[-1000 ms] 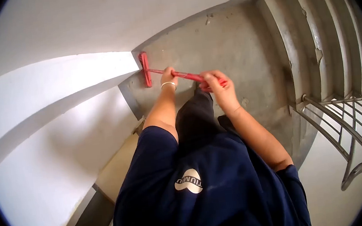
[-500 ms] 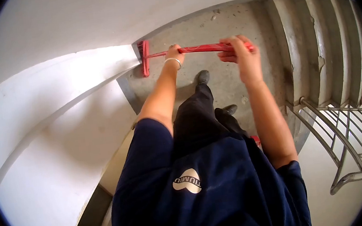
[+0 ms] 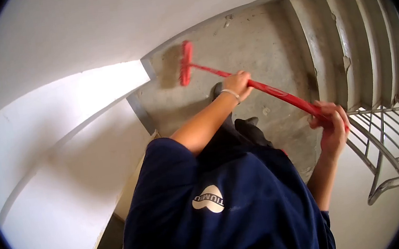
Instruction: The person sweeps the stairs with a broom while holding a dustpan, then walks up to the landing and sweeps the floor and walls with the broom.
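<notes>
A red broom slants across the view, its head up at the left and its handle end down at the right. My left hand, with a pale band on the wrist, is wrapped round the middle of the handle. Near the top end, my right hand is closed round the handle. The broom head appears lifted, with a shadow on the concrete floor beside it.
Concrete stairs rise along the right side, with a metal railing below them. White walls bound the floor at the left and top. My dark shoes stand under the handle.
The broom head has moved right, away from the wall corner. Both hands have shifted right and closer to my body, and the handle has turned from nearly level to slanted.
</notes>
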Demonstrator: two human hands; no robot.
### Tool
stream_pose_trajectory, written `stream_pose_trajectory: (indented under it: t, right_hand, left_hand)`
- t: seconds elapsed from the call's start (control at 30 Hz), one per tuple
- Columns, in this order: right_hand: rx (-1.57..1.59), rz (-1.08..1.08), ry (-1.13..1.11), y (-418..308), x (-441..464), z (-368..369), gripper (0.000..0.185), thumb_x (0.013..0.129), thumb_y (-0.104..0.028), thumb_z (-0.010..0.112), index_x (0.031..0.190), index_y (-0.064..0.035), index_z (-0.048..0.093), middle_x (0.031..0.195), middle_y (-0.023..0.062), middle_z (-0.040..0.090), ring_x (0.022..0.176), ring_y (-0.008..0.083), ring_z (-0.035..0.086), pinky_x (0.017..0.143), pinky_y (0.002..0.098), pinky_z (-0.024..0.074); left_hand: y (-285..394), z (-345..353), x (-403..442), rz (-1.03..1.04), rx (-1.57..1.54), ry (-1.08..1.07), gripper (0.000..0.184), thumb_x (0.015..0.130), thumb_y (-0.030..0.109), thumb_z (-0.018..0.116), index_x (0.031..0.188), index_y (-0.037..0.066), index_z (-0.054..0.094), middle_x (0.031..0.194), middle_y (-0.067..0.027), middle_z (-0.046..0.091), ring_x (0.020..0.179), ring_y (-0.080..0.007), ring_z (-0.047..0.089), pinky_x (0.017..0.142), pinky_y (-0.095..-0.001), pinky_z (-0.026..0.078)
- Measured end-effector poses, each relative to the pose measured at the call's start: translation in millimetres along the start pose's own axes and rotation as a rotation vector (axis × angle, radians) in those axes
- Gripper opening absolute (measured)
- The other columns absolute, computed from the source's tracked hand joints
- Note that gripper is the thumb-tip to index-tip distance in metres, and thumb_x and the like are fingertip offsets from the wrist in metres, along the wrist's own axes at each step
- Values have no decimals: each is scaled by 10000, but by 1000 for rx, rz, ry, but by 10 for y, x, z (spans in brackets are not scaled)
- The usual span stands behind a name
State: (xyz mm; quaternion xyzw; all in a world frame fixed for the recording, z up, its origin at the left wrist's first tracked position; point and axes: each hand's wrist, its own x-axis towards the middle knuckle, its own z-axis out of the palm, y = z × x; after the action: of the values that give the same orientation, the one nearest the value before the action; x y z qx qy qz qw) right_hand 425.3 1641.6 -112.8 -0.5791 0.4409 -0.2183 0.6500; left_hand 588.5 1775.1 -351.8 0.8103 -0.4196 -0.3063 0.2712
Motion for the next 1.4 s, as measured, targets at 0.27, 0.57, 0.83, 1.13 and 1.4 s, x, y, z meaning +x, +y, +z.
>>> stream_pose_trajectory:
  t: [0.27, 0.57, 0.83, 1.13, 1.4]
  right_hand:
    - [29, 185, -557, 592, 741, 1392, 258, 840, -184, 522, 942, 38, 602, 852, 110, 623, 666, 163, 607, 621, 273, 494]
    - [-49, 117, -307, 189, 1363, 1693, 240, 810, -186, 511, 817, 36, 603, 771, 112, 632, 555, 159, 594, 531, 264, 504]
    - [46, 168, -393, 334, 1278, 1848, 212, 813, -145, 501, 834, 41, 600, 795, 129, 634, 571, 170, 601, 547, 271, 513]
    - [-34, 120, -108, 297, 1089, 1352, 238, 841, -162, 467, 837, 47, 580, 874, 167, 630, 575, 189, 601, 551, 277, 511]
    - [0, 288, -299, 474, 1076, 1241, 229, 840, -158, 475, 836, 42, 587, 894, 156, 626, 625, 196, 610, 595, 285, 514]
  left_hand:
    - [-1861, -436, -262, -299, 16, 336, 152, 693, 160, 624, 722, 55, 519, 713, -147, 551, 678, -312, 553, 620, -376, 443]
    - [-1465, -682, 556, -478, -91, -26, 281, 743, 332, 606, 804, 57, 603, 858, -153, 615, 797, -303, 594, 678, -367, 459]
    - [-1789, -706, 165, -519, 10, 242, 247, 734, 293, 585, 808, 59, 601, 903, -168, 596, 852, -329, 572, 719, -383, 464]
    - [-1254, -401, 633, -423, -16, 15, 248, 713, 290, 587, 836, 75, 592, 963, -146, 574, 895, -326, 561, 765, -394, 462]
    - [-1408, -228, 151, -552, 107, 125, 158, 724, 212, 567, 760, 58, 572, 849, -171, 579, 794, -347, 568, 711, -422, 463]
